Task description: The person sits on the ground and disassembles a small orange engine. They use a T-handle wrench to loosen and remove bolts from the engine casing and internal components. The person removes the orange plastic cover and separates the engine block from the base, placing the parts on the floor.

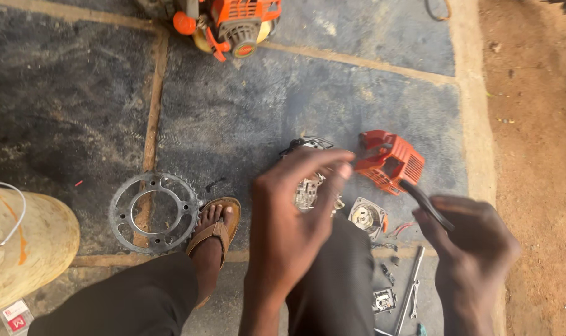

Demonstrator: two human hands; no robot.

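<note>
My left hand (289,218) is raised over my knee, its fingers closed on a small grey metal engine block (309,190) with fins. My right hand (473,239) is blurred at the lower right and grips a thin black tool (425,204) that points up and left toward the block. An orange plastic engine cover (392,162) lies on the ground just beyond both hands. A round metal part (365,218) rests below it.
A large toothed sprocket (153,213) lies by my sandalled foot (214,233). An orange engine unit (230,25) stands at the top. A yellow drum (24,246) is at the left. Wrenches (410,289) and small parts lie at the bottom right; bare dirt (532,124) runs along the right.
</note>
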